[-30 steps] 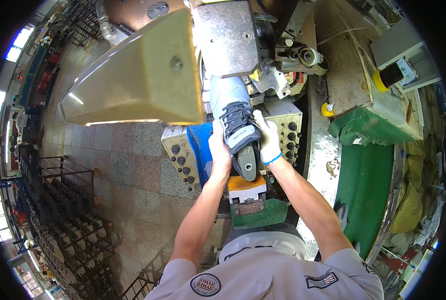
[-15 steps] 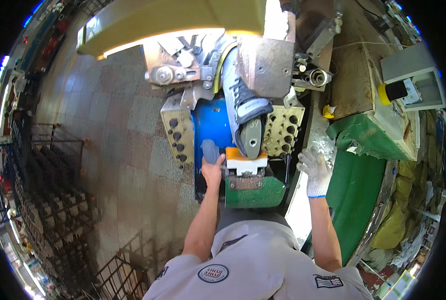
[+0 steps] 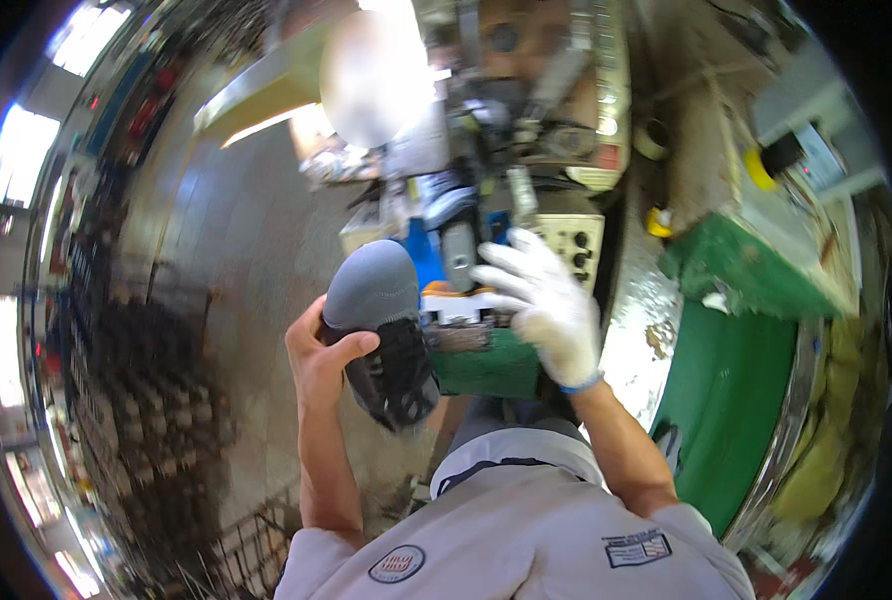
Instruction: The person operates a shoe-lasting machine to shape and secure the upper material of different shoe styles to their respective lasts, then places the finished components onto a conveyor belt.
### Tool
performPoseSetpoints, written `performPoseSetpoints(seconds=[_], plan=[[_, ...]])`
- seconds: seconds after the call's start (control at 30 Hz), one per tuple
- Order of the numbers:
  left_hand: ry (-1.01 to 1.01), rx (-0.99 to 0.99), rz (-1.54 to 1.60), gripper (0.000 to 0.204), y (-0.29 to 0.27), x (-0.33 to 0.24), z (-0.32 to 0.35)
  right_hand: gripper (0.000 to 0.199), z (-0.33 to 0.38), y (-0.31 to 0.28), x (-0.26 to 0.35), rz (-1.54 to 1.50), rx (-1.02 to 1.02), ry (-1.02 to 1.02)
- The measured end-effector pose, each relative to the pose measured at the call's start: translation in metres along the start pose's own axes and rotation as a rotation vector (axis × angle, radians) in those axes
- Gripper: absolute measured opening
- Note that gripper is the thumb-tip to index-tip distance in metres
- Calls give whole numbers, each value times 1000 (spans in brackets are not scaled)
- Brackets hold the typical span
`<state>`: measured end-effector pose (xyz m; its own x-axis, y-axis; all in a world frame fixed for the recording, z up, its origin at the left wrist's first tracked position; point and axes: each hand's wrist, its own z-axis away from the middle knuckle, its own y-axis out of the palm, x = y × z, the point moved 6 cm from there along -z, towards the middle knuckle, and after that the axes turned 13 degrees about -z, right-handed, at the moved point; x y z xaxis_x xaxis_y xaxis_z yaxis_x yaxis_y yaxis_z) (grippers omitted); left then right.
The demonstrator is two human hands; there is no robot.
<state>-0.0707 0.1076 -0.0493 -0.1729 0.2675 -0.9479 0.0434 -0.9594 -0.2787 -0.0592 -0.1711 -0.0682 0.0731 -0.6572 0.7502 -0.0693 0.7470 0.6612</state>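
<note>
Green bench (image 3: 736, 400) rt, yellow knob (image 3: 758, 168).

Tiled floor (image 3: 236, 250), bright windows (image 3: 1, 250), possibly metal racks (image 3: 116, 360)

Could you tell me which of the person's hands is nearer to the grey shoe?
Left. The left hand holds the grey shoe by its side; the gloved right hand is apart from it, over the green machine part.

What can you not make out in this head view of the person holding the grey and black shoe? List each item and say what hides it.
- Head view: the far side of the grey and black shoe, covered by the bare left hand.
- Head view: what the white-gloved right hand touches on the green machine block; the glove covers it.
- Head view: machine parts at the top, smeared by motion blur.
- Head view: floor racks at left, bent and dark at the rim.
</note>
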Motion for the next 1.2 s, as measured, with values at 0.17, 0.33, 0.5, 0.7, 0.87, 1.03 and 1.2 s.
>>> performPoseSetpoints(seconds=[0.17, 0.33, 0.5, 0.7, 0.87, 1.03, 1.2], plan=[[-119, 396, 250, 49, 152, -5, 0, 66, -1, -31, 53, -71, 9, 72], [223, -69, -353, 22, 193, -63, 38, 59, 161, -254, 111, 448, -550, 4], [316, -356, -727, 49, 139, -28, -27, 46, 439, -458, 158, 409, -1293, 202], [72, -222, -656, 52, 146, 57, -103, 75, 565, -629, 159, 1310, -1280, 818], [162, -339, -615, 50, 139, 42, -98, 89, 331, -733, 134, 588, -1474, 376], [92, -124, -547, 47, 101, 52, -100, 123, 156, -723, 115, 400, -1906, 151], [-261, 295, -604, 69, 39, 118, -61, 70, 172, -667, 94, -175, -1047, -260]])
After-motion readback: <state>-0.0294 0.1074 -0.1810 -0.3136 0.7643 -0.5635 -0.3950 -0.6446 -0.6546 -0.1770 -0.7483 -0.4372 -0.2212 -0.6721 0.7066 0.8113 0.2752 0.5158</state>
